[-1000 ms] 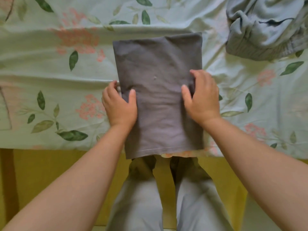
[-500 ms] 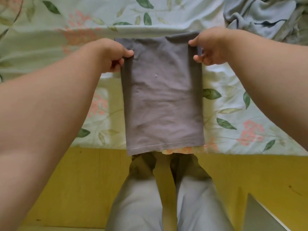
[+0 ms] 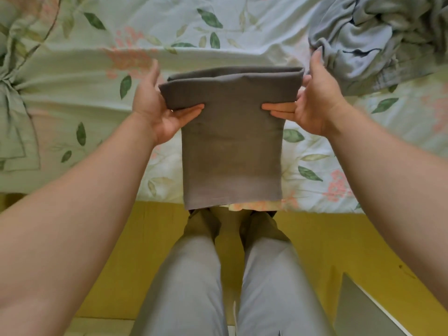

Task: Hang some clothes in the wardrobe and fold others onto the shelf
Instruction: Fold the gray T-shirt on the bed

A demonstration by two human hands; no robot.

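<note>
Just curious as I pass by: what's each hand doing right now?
Left hand: holding the folded-over end of the grey garment, thumb on top.
Right hand: holding the same end, thumb on top.

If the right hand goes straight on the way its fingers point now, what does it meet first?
Probably the crumpled blue-grey clothes: the right hand, holding the grey garment, points its fingertips at that pile's near edge. Depth is unclear.

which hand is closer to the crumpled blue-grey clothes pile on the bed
Right. The right hand holds the grey garment at the edge beside the blue-grey clothes pile; the left hand holds its opposite edge, farther away.
</note>
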